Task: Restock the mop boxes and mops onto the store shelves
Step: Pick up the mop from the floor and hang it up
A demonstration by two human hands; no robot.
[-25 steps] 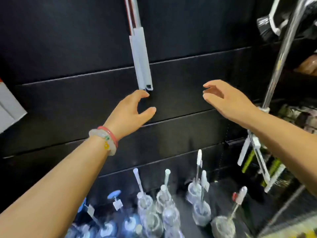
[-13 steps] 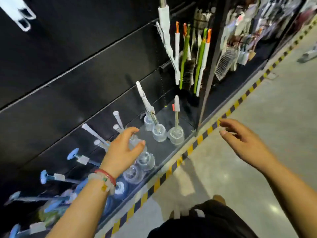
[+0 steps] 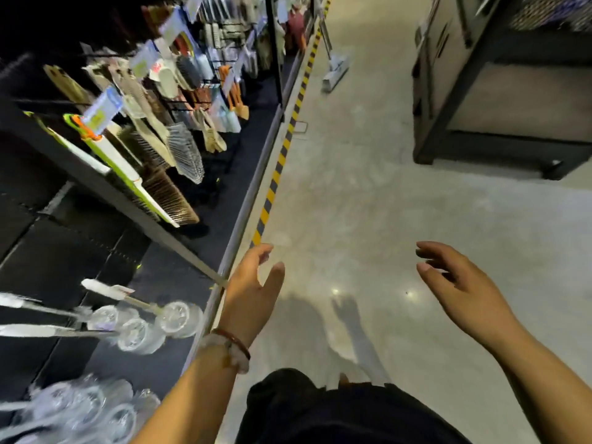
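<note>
Hands empty: left hand spread by shelf edge; right hand spread above floor.

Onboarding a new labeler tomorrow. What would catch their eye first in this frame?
Two empty hands reach out over the pale aisle floor, the left hand with a bracelet by the shelf edge, the right hand further out. The yellow-and-black floor stripe runs up along the dark shelving, where hanging brushes crowd the left. Far up the aisle, a flat mop stands on the floor.
</note>
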